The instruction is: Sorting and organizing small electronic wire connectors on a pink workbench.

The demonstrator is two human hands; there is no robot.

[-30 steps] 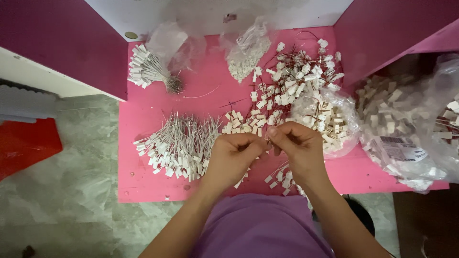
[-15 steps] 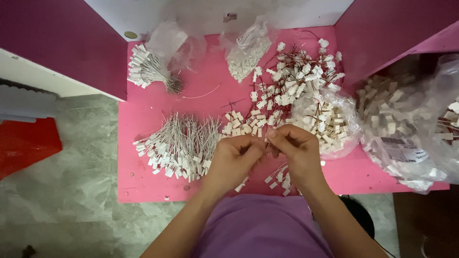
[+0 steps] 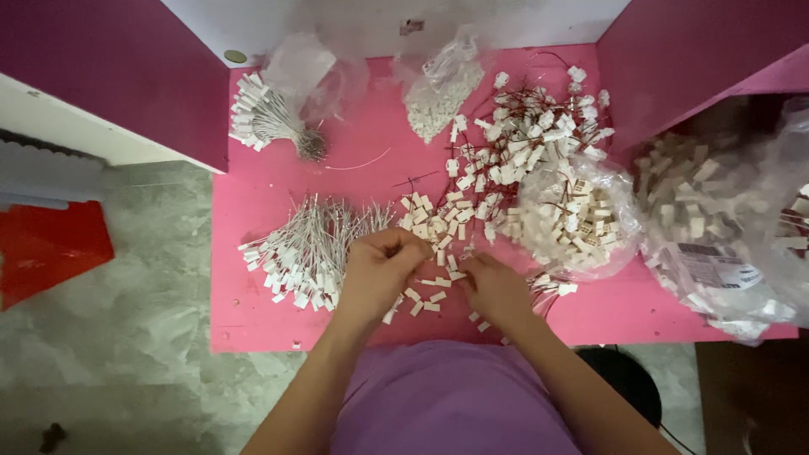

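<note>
My left hand (image 3: 379, 274) hovers over the pink table (image 3: 253, 219), fingers curled shut. It sits between a fan of thin wires with white end pieces (image 3: 308, 253) and a scatter of small white connector housings (image 3: 434, 223). Whatever is inside its fingers is hidden. My right hand (image 3: 497, 291) lies low on the table just to the right, its fingers stretched toward the loose white housings (image 3: 425, 299) near the front edge. I see nothing gripped in it.
A tangle of red-wired white connectors (image 3: 539, 139) lies at the back right, and next to it a clear bag of connectors (image 3: 577, 223). Behind are a bag of tiny white parts (image 3: 438, 93) and a tied wire bundle (image 3: 270, 122). A big bag (image 3: 725, 227) lies right, a red object (image 3: 50, 248) left.
My hands were pinched together over one small piece. They have since separated, and the right hand has dropped onto the loose housings while the left stays curled.
</note>
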